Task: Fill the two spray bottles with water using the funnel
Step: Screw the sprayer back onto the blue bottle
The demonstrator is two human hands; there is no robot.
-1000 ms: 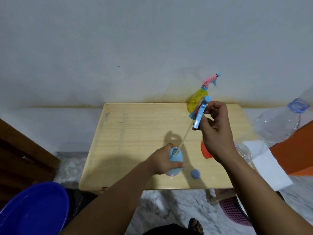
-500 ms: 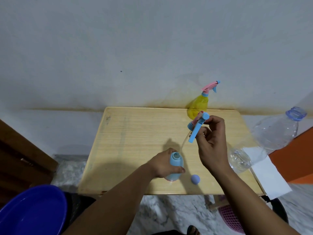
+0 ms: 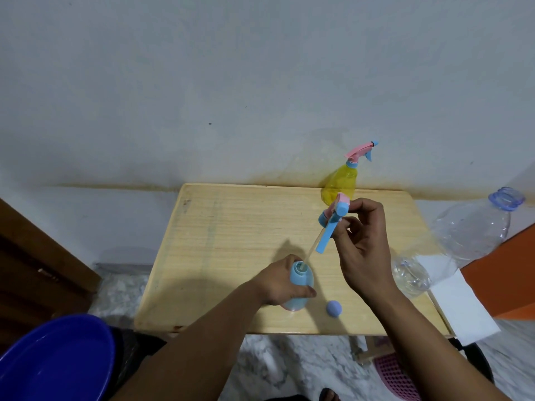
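Left hand: my left hand (image 3: 279,286) wraps its grip round the blue bottle (image 3: 298,287), upright on the bench (image 3: 225,235).
Right hand: my right hand (image 3: 363,250) pinches the sprayer (image 3: 333,224) above it, tilted.
Tube: the tube (image 3: 309,251) tip sits in the bottle mouth.
Yellow bottle: the yellow bottle (image 3: 343,183) stands at the far edge, sprayer on.
Cap: a blue cap (image 3: 333,308) lies just beside the blue bottle.
Jug: a clear jug (image 3: 463,238) lies tilted at the right.

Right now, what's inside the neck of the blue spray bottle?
The dip tube of the spray head held by the right hand enters the blue bottle. The left hand covers its side; contents unseen.
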